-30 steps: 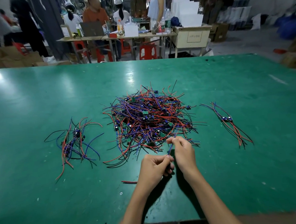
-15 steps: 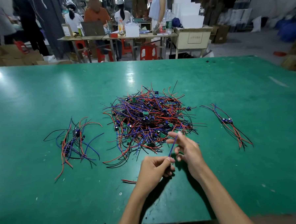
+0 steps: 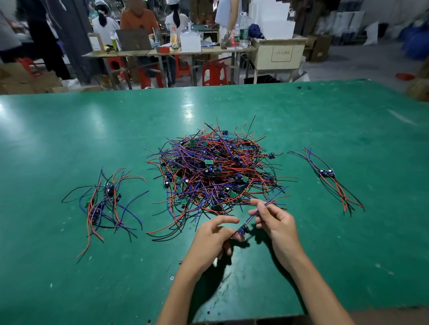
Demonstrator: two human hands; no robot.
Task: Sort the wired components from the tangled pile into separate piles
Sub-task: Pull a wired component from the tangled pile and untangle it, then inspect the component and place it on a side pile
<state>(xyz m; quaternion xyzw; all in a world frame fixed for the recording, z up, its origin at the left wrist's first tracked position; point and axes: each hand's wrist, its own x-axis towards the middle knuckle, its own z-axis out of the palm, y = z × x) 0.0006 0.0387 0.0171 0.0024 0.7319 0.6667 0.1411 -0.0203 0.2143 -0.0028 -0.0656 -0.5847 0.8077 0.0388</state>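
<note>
Three wire heaps lie on the green tabletop [image 3: 58, 135]: small left pile [image 3: 106, 205], big tangled pile [image 3: 216, 172], small right pile [image 3: 328, 178]. Just before the tangle, the left hand [image 3: 212, 239] pinches a component [image 3: 243, 229]; the right hand [image 3: 277, 221] pinches its blue wire, other fingers loosely spread.

Green bench [image 3: 89, 268]; cluttered wooden table [image 3: 168, 51] w/ red stools [image 3: 213, 74] behind.
</note>
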